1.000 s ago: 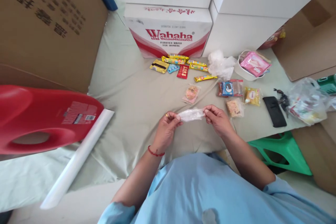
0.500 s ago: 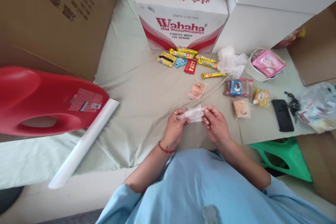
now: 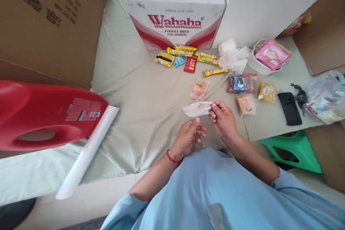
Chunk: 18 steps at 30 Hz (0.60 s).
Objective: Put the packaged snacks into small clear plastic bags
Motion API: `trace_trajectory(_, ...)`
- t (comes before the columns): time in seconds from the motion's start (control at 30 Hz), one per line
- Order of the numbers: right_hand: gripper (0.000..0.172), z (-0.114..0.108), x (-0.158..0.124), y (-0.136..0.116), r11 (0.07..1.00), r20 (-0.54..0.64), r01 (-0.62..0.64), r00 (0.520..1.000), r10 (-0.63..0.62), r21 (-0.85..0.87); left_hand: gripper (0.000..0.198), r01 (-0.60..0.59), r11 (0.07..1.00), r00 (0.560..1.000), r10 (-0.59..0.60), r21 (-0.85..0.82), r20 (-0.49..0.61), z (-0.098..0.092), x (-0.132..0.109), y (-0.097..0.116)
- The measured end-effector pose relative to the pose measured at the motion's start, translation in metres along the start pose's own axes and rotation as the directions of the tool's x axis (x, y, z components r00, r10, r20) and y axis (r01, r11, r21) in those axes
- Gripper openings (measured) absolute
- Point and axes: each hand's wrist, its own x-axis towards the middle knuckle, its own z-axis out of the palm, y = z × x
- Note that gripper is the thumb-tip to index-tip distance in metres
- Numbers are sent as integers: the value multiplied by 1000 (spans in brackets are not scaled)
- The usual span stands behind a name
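My right hand [image 3: 222,116] pinches one end of a small clear plastic bag [image 3: 198,109], which stretches out to the left. Just below the bag, my left hand [image 3: 190,133] is free of it, its fingers slightly curled and apart with nothing in them. A round biscuit in a clear and pink wrapper [image 3: 199,89] lies beyond the bag. To the right lie a blue and brown snack packet [image 3: 239,83], a yellow packet [image 3: 266,91] and a wrapped crumbly cake [image 3: 245,104].
Yellow snack sticks [image 3: 206,59] and a red packet [image 3: 190,64] lie before the Wahaha carton [image 3: 175,18]. A white tub [image 3: 256,61], crumpled plastic [image 3: 234,57] and a phone [image 3: 289,109] are rightward. A red jug [image 3: 54,111] and a white roll [image 3: 88,151] are at left.
My left hand has let go of the plastic bag and dropped down toward me. The bag now hangs out flatter from my right hand. The whole view has shifted slightly.
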Motion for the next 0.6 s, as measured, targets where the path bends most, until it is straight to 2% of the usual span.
trace_trajectory(0.07, 35, 4, -5, 7, 1000, 2, -2, 1000, 2, -23, 73, -3, 999, 1000, 4, -32, 22, 5, 0, -2)
trace_trajectory(0.13, 35, 6, -11, 13, 998, 18, -4, 1000, 5, -62, 67, -72, 997, 997, 72, -40, -11, 5, 2, 0)
trace_trajectory(0.23, 35, 6, -15, 21, 996, 43, -1, 999, 5, -94, 53, -184, 982, 979, 186, 32, -89, 1, 7, 3)
trace_trajectory(0.3, 35, 4, -14, 21, 995, 36, 7, 999, -3, -99, 43, -208, 974, 970, 217, 93, -105, -4, 8, 3)
trace_trajectory(0.47, 38, -1, 1, 7, 997, 6, 12, 1000, -12, -75, 17, -227, 956, 972, 235, 188, -25, -18, 0, 4)
trace_trajectory(0.6, 41, -9, 14, -13, 992, 51, -27, 998, 34, -124, 7, -241, 965, 970, 235, 103, 67, -40, -13, 14)
